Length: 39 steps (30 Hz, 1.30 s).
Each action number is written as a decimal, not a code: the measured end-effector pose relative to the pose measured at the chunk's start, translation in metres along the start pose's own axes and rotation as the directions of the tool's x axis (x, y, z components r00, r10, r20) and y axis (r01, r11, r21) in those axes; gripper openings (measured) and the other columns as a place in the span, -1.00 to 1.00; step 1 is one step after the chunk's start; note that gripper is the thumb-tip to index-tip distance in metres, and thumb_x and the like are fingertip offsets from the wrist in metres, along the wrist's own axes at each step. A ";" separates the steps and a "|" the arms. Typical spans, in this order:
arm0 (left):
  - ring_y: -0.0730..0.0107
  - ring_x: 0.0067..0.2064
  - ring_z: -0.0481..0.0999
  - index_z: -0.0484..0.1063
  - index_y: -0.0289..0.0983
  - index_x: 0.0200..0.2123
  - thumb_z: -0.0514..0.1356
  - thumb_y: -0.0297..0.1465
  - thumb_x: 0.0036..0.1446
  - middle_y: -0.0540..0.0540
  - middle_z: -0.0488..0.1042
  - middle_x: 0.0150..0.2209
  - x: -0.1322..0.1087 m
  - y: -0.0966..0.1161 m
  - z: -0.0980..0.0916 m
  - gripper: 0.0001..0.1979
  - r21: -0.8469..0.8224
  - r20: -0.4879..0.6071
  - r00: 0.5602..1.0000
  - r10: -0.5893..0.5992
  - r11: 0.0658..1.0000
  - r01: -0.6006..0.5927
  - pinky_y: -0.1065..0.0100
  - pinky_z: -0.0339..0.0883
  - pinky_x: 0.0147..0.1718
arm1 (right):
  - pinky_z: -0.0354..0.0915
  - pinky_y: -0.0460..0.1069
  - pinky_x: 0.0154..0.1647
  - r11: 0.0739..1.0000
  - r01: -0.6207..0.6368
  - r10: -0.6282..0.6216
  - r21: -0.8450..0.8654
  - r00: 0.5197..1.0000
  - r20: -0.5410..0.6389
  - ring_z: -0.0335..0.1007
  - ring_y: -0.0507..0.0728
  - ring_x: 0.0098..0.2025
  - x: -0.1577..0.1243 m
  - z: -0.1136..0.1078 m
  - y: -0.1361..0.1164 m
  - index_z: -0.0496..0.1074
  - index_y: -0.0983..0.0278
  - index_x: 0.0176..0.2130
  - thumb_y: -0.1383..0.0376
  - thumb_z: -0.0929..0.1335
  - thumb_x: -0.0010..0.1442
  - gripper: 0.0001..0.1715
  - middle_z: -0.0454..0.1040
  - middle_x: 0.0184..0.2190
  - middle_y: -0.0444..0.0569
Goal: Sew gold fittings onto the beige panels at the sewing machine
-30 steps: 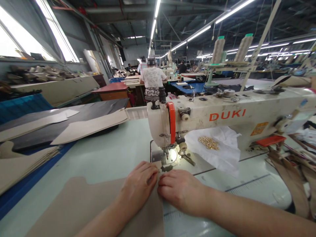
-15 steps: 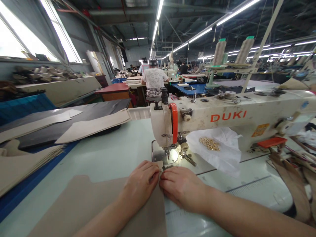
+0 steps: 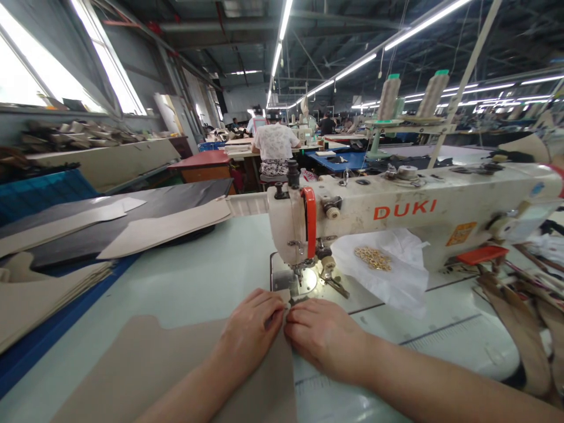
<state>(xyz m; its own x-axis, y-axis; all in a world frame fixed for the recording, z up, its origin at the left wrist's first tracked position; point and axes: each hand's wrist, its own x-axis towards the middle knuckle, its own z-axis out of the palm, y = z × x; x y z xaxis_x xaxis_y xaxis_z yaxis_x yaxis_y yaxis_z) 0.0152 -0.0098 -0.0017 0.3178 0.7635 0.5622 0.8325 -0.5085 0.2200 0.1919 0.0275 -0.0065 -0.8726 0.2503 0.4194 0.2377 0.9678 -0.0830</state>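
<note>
A beige fabric panel [image 3: 176, 358] lies flat in front of me, its narrow upper right corner just short of the sewing machine's needle area. My left hand [image 3: 253, 323] rests on that panel with fingers bent and pinched at its right edge. Close beside it, my right hand [image 3: 324, 335] is closed, its fingertips pressed to the same edge from the right. The fingertips of both hands nearly meet, and they partly hide the edge between them. Just beyond stands the sewing machine [image 3: 291, 229], its needle and presser foot above a lit metal plate [image 3: 308, 281].
White cloth [image 3: 409, 276] with several gold metal rings [image 3: 372, 258] lies under the machine arm. Stacked beige panels [image 3: 171, 223] are on the left. Brown straps [image 3: 506, 317] hang at the right. Thread cones [image 3: 390, 97] stand behind the machine. A person [image 3: 275, 147] sits farther off.
The view has shifted very slightly. Both hands and the beige panel stay in practically the same place by the machine.
</note>
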 end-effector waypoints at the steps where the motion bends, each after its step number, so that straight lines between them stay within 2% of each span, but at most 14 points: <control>1: 0.37 -0.37 0.45 0.39 -0.25 -0.45 0.04 -0.49 0.17 -0.03 0.50 -0.45 0.000 0.000 0.000 -0.81 -0.003 -0.001 1.000 0.001 1.000 -0.001 0.36 0.39 -0.34 | 0.29 0.01 -0.09 1.000 -0.001 0.001 0.000 1.000 0.002 0.34 0.12 -0.19 0.000 0.000 0.000 0.41 0.35 -0.29 0.38 0.23 0.27 -0.82 0.46 -0.34 0.01; 10: 0.36 -0.35 0.43 0.39 -0.25 -0.44 0.06 -0.51 0.17 -0.03 0.49 -0.43 -0.001 -0.001 0.002 -0.82 -0.011 0.010 1.000 0.000 1.000 0.000 0.35 0.38 -0.31 | 0.29 0.01 -0.08 1.000 -0.019 0.019 0.012 1.000 -0.002 0.34 0.12 -0.19 0.001 -0.002 0.000 0.42 0.36 -0.29 0.37 0.24 0.26 -0.83 0.47 -0.34 0.02; 17: 0.35 -0.34 0.42 0.41 -0.27 -0.41 0.08 -0.52 0.16 -0.03 0.50 -0.40 -0.003 -0.002 0.001 -0.84 -0.010 0.067 0.997 -0.024 1.000 0.025 0.33 0.38 -0.29 | 0.27 0.03 -0.04 0.999 -0.039 0.038 -0.028 0.999 -0.033 0.31 0.14 -0.15 0.003 -0.003 -0.001 0.42 0.37 -0.25 0.38 0.25 0.25 -0.84 0.45 -0.28 0.04; 23: 0.34 -0.30 0.43 0.43 -0.27 -0.38 0.07 -0.53 0.17 -0.05 0.52 -0.37 -0.003 -0.002 -0.002 -0.84 -0.016 0.089 0.996 -0.011 1.000 0.012 0.32 0.40 -0.27 | 0.24 0.03 -0.03 0.995 -0.031 0.032 -0.097 0.999 0.008 0.30 0.13 -0.17 0.004 0.002 0.000 0.39 0.37 -0.26 0.39 0.26 0.26 -0.87 0.44 -0.27 0.01; 30: 0.36 -0.29 0.46 0.46 -0.26 -0.32 0.01 -0.52 0.20 -0.07 0.53 -0.32 -0.007 -0.001 -0.006 -0.78 -0.027 0.041 0.999 0.026 0.999 -0.025 0.33 0.42 -0.26 | 0.24 0.02 -0.06 0.992 -0.016 0.025 -0.127 0.997 0.069 0.28 0.14 -0.18 0.005 -0.002 0.000 0.38 0.35 -0.28 0.38 0.32 0.21 -0.95 0.42 -0.26 -0.02; 39: 0.33 -0.26 0.44 0.44 -0.29 -0.30 -0.02 -0.47 0.25 -0.09 0.51 -0.31 -0.008 0.000 -0.007 -0.77 -0.011 0.110 0.994 0.025 1.000 -0.024 0.30 0.42 -0.24 | 0.23 0.02 -0.14 0.985 0.036 -0.022 -0.166 0.996 0.085 0.29 0.14 -0.24 0.010 -0.007 0.001 0.38 0.33 -0.31 0.36 0.32 0.22 -0.94 0.42 -0.33 -0.04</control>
<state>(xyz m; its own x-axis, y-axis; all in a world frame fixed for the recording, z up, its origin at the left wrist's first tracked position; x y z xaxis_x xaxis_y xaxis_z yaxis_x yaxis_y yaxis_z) 0.0093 -0.0188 -0.0011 0.3866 0.7898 0.4762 0.8194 -0.5311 0.2157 0.1865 0.0305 0.0035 -0.9107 0.2306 0.3426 0.2740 0.9581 0.0835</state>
